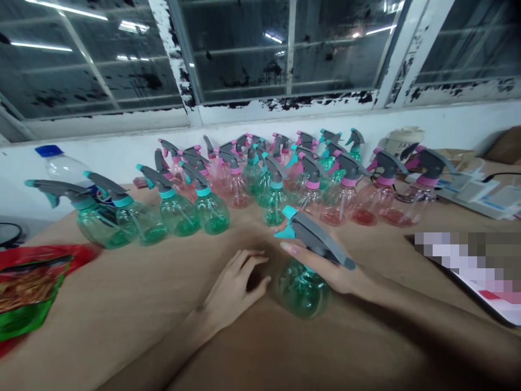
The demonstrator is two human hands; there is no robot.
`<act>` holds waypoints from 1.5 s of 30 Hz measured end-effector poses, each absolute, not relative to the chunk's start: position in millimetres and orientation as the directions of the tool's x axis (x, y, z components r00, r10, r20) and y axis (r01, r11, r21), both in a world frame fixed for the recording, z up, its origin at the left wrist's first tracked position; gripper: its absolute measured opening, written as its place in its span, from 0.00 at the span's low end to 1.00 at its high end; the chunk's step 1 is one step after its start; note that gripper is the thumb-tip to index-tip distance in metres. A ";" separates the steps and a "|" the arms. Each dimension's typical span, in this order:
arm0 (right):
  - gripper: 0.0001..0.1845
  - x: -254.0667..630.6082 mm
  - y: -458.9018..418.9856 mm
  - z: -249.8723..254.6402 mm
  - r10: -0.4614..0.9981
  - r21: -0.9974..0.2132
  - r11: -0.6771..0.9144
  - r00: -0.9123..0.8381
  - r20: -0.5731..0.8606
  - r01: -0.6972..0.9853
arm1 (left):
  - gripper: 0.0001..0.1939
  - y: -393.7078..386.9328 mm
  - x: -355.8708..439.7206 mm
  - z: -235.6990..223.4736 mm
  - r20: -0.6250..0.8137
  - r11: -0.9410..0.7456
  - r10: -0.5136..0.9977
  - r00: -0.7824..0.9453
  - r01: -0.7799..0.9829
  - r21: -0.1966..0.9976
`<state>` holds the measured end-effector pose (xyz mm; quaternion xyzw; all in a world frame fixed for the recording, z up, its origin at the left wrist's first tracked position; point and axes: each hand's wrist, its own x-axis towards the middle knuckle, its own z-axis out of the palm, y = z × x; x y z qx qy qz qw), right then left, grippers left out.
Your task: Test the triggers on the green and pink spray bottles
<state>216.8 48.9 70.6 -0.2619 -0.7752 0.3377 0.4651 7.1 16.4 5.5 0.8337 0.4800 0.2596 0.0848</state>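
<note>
My right hand [325, 266] is wrapped round the neck of a green spray bottle [303, 293] with a grey and turquoise trigger head. The bottle is at the middle of the table, its nozzle pointing to the left. Just left of it, my left hand [234, 288] is empty, with its fingers curved and apart and the thumb toward the bottle without touching it. Behind both hands stand several green spray bottles [212, 213] and several pink spray bottles [366, 209], many with liquid at the bottom.
On the wooden table [142, 304], a red and green snack packet [36, 288] lies at the left. A clear bottle with a blue cap [61, 165] stands behind. At the right are a flat screen device [468, 277] and a white power strip [480, 195]. Windows [285, 49] line the back wall.
</note>
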 end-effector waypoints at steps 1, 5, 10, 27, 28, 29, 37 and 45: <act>0.06 216.7 48.9 68.8 0.724 -0.770 0.632 -0.421 0.546 0.089 | 0.15 16.2 7.4 6.0 0.346 -0.517 0.849 0.398 0.761 0.393; 0.05 215.7 47.0 64.8 0.748 -0.777 0.623 -0.361 0.557 0.092 | 0.14 16.1 8.6 7.5 0.335 -0.497 0.861 0.383 0.774 0.392; 0.05 214.4 45.6 64.9 0.757 -0.760 0.632 -0.328 0.565 0.152 | 0.14 15.9 9.6 6.5 0.312 -0.481 0.869 0.384 0.803 0.352; 0.10 214.4 45.6 60.6 0.766 -0.759 0.626 -0.325 0.555 0.179 | 0.24 13.9 11.4 -0.7 0.192 -0.452 0.882 0.430 0.888 0.088; 0.08 214.4 45.8 61.0 0.760 -0.759 0.631 -0.325 0.563 0.161 | 0.24 14.1 11.1 -1.1 0.195 -0.456 0.879 0.435 0.886 0.083; 0.06 214.2 46.1 61.4 0.753 -0.759 0.635 -0.328 0.570 0.140 | 0.24 14.3 10.9 -1.4 0.199 -0.459 0.877 0.437 0.885 0.080; 0.11 216.1 47.5 65.7 0.748 -0.782 0.617 -0.372 0.549 0.087 | 0.24 13.9 11.2 -0.6 0.213 -0.471 0.867 0.451 0.881 0.052; 0.06 219.4 45.5 68.6 0.767 -0.794 0.594 -0.390 0.509 0.133 | 0.23 14.9 9.8 -3.6 0.253 -0.483 0.857 0.448 0.871 0.093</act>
